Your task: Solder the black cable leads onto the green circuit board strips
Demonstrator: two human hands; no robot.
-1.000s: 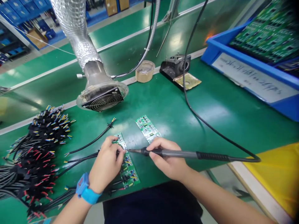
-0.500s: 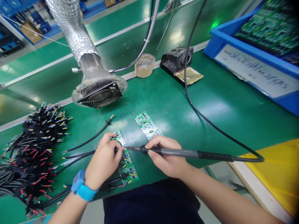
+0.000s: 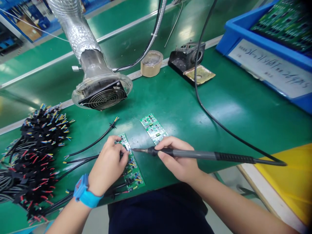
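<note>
My right hand [image 3: 176, 157] is closed around the grip of a soldering iron [image 3: 192, 154], whose tip points left, just off the right edge of a green circuit board [image 3: 135, 165]. My left hand [image 3: 109, 161] rests over that board, thumb and forefinger pinched at its middle. A black cable [image 3: 90, 159] runs from the left in under this hand; its end is hidden by the fingers. Lower on the board, other cables with coloured wire ends lie attached. A second circuit board [image 3: 153, 128] lies flat beyond the iron's tip.
A fume extractor [image 3: 104, 94] hangs above the bench. Bundled cables [image 3: 36, 162] are heaped at left, with one loose cable [image 3: 97, 141] nearby. Behind stand a tape roll [image 3: 151, 66] and an iron stand [image 3: 185, 60]. A blue bin [image 3: 265, 65] of boards sits at right.
The soldering iron has drawn back a little to the right, its tip leaving the spot by my left fingertips. My left hand stays at the same place on the board.
</note>
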